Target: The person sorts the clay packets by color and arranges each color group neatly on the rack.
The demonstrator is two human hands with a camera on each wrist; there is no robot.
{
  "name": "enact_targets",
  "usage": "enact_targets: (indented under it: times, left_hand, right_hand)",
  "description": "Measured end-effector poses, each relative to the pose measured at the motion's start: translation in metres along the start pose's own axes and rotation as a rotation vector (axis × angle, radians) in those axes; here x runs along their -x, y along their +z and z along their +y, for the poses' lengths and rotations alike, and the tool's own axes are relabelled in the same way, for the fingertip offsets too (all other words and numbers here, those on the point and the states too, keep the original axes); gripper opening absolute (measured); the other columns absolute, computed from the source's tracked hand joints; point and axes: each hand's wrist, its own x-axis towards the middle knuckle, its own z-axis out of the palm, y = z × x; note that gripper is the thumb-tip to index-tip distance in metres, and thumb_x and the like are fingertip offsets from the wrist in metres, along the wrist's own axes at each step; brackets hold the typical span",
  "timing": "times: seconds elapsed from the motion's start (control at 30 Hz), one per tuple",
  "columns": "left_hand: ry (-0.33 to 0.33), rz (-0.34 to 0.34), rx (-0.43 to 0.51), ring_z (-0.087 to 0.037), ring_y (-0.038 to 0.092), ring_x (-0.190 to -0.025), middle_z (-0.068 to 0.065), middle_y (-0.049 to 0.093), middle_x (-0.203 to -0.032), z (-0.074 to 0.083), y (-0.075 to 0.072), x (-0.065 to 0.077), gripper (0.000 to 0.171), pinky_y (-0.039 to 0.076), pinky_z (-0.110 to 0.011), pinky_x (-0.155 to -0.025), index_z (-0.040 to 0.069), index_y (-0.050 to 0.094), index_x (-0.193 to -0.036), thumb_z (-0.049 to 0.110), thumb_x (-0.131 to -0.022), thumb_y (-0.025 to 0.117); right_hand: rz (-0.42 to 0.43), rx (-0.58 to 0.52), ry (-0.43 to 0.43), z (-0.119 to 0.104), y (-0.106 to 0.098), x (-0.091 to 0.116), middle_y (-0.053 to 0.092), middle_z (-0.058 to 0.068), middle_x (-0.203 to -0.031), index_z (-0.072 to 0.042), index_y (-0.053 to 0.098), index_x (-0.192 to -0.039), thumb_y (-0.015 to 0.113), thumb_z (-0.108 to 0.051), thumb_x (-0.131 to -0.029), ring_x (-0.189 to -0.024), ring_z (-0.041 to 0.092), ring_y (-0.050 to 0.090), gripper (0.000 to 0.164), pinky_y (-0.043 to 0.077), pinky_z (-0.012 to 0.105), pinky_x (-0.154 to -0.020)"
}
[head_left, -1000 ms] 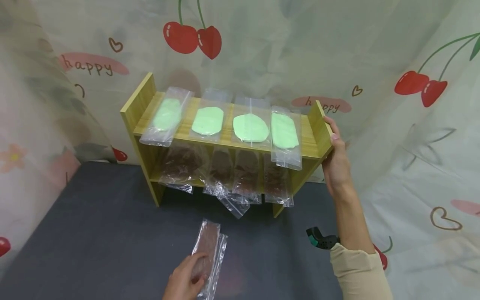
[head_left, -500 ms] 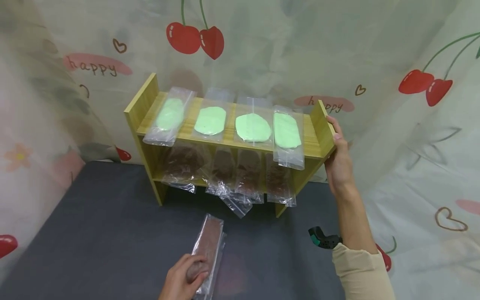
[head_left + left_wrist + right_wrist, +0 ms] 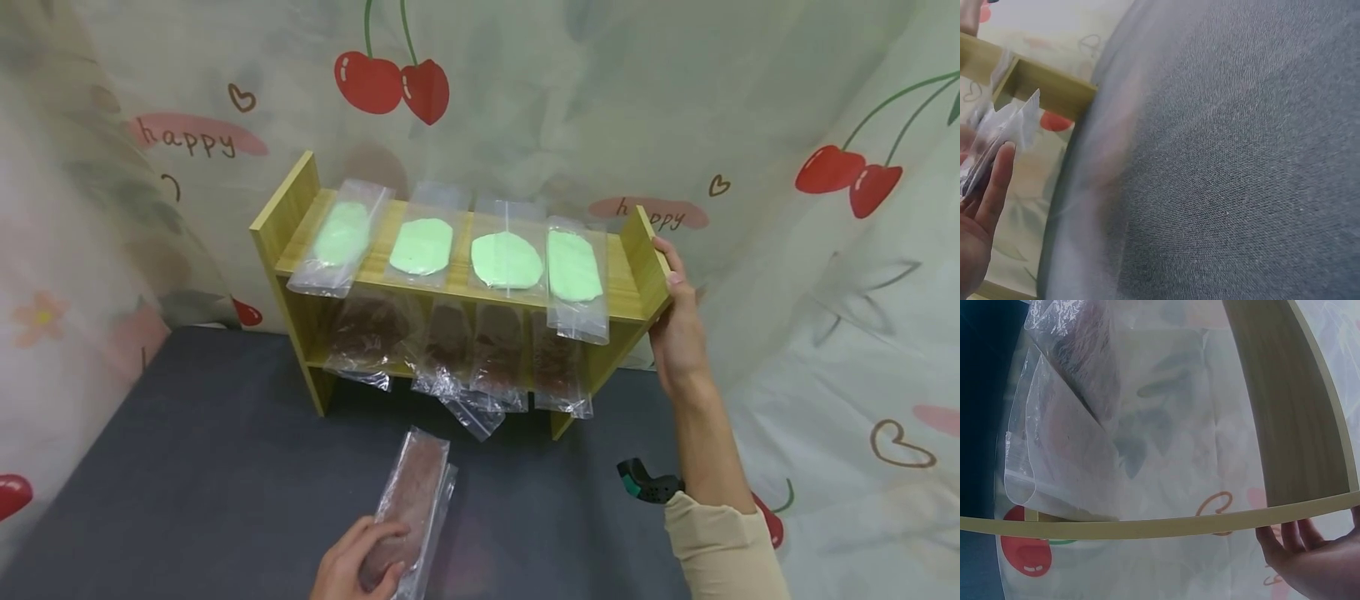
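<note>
My left hand (image 3: pixel 356 558) holds a few flat clear bags (image 3: pixel 416 483) with brown contents, layered together, above the dark surface in front of the shelf. Thumb and fingers pinch the stack from its left side; the left wrist view shows the hand (image 3: pixel 979 231) with the crumpled bag ends. At the right end of the wooden two-tier shelf (image 3: pixel 621 279), my right hand (image 3: pixel 678 333) grips the side panel, with fingers (image 3: pixel 1294 540) against its outer face. Several bags with pale green slabs (image 3: pixel 507 260) lie on the top tier. Bags with brown contents (image 3: pixel 447 333) fill the lower tier, their ends overhanging.
A dark grey cloth surface (image 3: pixel 202 467) spreads under and in front of the shelf. Behind and at both sides hangs a pale curtain (image 3: pixel 517 100) printed with cherries. A black device (image 3: pixel 648 483) is worn at the right wrist.
My left hand has shifted slightly left, and its fingers have changed position on the bags. The right hand keeps its hold on the side panel. The head view has shifted slightly.
</note>
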Motion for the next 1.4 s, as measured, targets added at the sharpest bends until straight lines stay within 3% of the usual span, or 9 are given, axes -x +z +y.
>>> enact_targets:
  times: [0.17,0.4,0.57,0.67,0.83,1.03,1.27,1.4]
  left_hand:
    - [0.021,0.030,-0.015,-0.006,0.064,-0.082,0.006,0.067,-0.105,0.007,-0.006,0.002,0.057,0.049,-0.016,-0.073,0.018,0.071,-0.115,0.010,-0.061,0.085]
    - [-0.055,0.030,-0.005,-0.005,0.065,-0.088,0.010,0.067,-0.108,0.022,-0.016,-0.002,0.055,0.048,-0.014,-0.077,0.023,0.070,-0.115,0.012,-0.065,0.090]
    - [-0.047,0.045,0.029,-0.006,0.064,-0.086,0.007,0.066,-0.108,0.032,-0.022,-0.011,0.056,0.048,-0.015,-0.075,0.022,0.070,-0.115,0.007,-0.065,0.090]
    - [-0.075,0.035,0.069,-0.006,0.064,-0.082,0.005,0.066,-0.109,0.037,-0.025,-0.017,0.056,0.048,-0.016,-0.073,0.021,0.069,-0.117,0.005,-0.067,0.089]
    - [-0.133,-0.004,0.140,-0.009,0.065,-0.082,0.002,0.066,-0.111,0.040,-0.029,-0.031,0.053,0.048,-0.016,-0.074,0.020,0.068,-0.121,0.004,-0.073,0.087]
    - [-0.081,-0.001,0.176,-0.010,0.065,-0.087,0.001,0.065,-0.113,0.041,-0.031,-0.050,0.060,0.048,-0.017,-0.076,0.017,0.067,-0.122,-0.002,-0.069,0.088]
    - [-0.023,0.005,0.260,-0.013,0.065,-0.088,-0.005,0.066,-0.111,0.064,-0.042,-0.085,0.058,0.049,-0.017,-0.077,0.008,0.067,-0.120,-0.012,-0.068,0.082]
    - [-0.029,0.000,0.305,-0.014,0.064,-0.085,-0.007,0.065,-0.111,0.069,-0.044,-0.100,0.054,0.050,-0.019,-0.074,0.005,0.066,-0.119,-0.013,-0.071,0.080]
  right_hand:
    - [0.003,0.007,0.009,0.000,0.000,0.002,0.046,0.011,-0.120,-0.022,0.037,-0.151,0.026,-0.027,-0.102,-0.101,0.020,0.045,0.050,0.036,0.035,-0.087]
    - [0.011,0.009,0.001,0.001,-0.003,0.002,0.045,0.011,-0.123,-0.022,0.038,-0.151,0.025,-0.025,-0.103,-0.103,0.020,0.045,0.050,0.037,0.034,-0.087]
    - [0.009,0.006,0.003,0.000,-0.003,0.003,0.046,0.011,-0.122,-0.021,0.038,-0.151,0.025,-0.025,-0.103,-0.102,0.020,0.046,0.050,0.038,0.033,-0.086]
    - [0.006,0.005,0.007,0.001,-0.002,0.002,0.046,0.011,-0.120,-0.022,0.038,-0.151,0.025,-0.025,-0.103,-0.101,0.019,0.046,0.050,0.038,0.033,-0.085]
    - [0.007,0.005,0.002,0.001,-0.002,0.002,0.045,0.011,-0.121,-0.022,0.038,-0.151,0.026,-0.025,-0.102,-0.101,0.020,0.045,0.050,0.038,0.033,-0.085]
    - [0.004,0.001,-0.004,0.000,-0.001,0.001,0.046,0.010,-0.120,-0.022,0.038,-0.151,0.026,-0.025,-0.103,-0.101,0.020,0.045,0.050,0.037,0.034,-0.087]
    - [0.011,0.004,0.003,0.000,0.000,0.001,0.045,0.011,-0.122,-0.022,0.038,-0.151,0.027,-0.028,-0.102,-0.104,0.020,0.045,0.050,0.034,0.036,-0.089]
    - [0.014,0.008,0.008,0.000,0.000,0.001,0.044,0.011,-0.124,-0.023,0.038,-0.151,0.028,-0.029,-0.103,-0.105,0.020,0.044,0.050,0.034,0.036,-0.090]
